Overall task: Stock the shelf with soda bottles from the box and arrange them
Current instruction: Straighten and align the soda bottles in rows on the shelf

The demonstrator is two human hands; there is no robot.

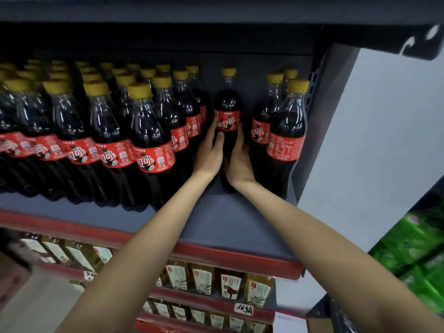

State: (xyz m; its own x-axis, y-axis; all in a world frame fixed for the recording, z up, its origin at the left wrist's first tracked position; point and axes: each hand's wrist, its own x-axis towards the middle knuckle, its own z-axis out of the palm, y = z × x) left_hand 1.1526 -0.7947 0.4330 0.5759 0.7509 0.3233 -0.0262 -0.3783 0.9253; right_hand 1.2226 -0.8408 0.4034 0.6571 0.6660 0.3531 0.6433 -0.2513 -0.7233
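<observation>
Two hands meet on one dark plastic soda bottle with a yellow cap and red label [227, 121], standing deep in the gap on the dark grey shelf [230, 222]. Your left hand [209, 152] cups its left side, thumb across the front below the label; your right hand [238, 157] presses its right side, so each grip is closed on that bottle.

From the head camera, the packed rows of matching bottles [101, 131] fill the left, and a short column of three bottles [283, 131] lines the right wall. Slide the bottle straight back, keeping it upright and its base flat. Turn the label forward to match its neighbours before letting go. Watch your knuckles against the bottles just beside them; a nudge could topple one. The box is out of view.
</observation>
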